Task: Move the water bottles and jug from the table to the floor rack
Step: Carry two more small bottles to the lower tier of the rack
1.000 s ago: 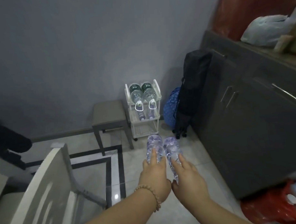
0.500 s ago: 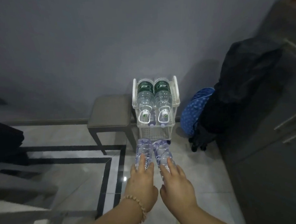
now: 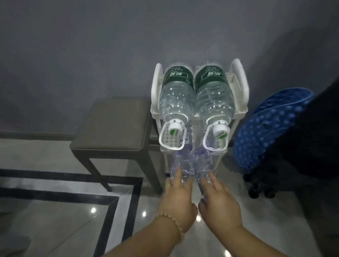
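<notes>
Just before the floor rack (image 3: 241, 114), below its top tier, the left small bottle (image 3: 180, 164) is clasped by the left grip (image 3: 178, 203) and the right small bottle (image 3: 201, 161) by the right grip (image 3: 218, 207), with fingers curled over each. Both are best slid in level under the large bottles (image 3: 176, 95) lying on the top tier, clear of their handle loops. The lower tiers are largely masked, so free room cannot be judged.

Two large bottles (image 3: 176, 97) (image 3: 213, 96), two small bottles (image 3: 180, 164) (image 3: 202, 161) in two hands (image 3: 177, 205) (image 3: 219, 207) — one rack (image 3: 240, 81), one stool (image 3: 114, 126).
</notes>
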